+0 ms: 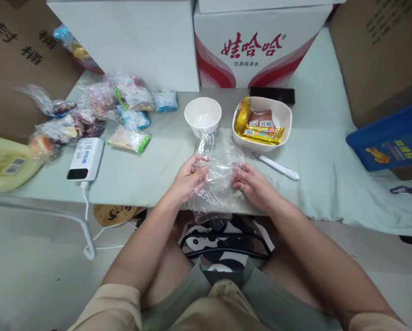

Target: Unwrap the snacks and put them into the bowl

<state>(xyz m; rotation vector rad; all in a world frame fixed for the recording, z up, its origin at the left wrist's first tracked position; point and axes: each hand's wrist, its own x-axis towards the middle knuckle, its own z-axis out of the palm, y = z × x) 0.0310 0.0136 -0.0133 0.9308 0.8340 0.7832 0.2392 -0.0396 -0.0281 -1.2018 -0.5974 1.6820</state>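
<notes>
A clear plastic bag [220,184] is stretched between my two hands at the front edge of the table. My left hand [190,179] pinches its left side between thumb and fingers. On the opposite side my right hand [252,184] grips the plastic with curled fingers. Just beyond the bag stands a white bowl [203,115] with nothing visible inside. To its right is a white square bowl [286,126] holding yellow-wrapped snacks [263,134] and a brown packet [260,118]. A white-handled knife-like tool [277,165] lies by my right hand.
Wrapped snacks [133,99] are heaped at the left, near a white power bank [86,158] with a cable. White cartons [261,50] line the back, with a dark phone [278,94] before them. A yellow jug [9,161] and a blue package [388,133] flank the table.
</notes>
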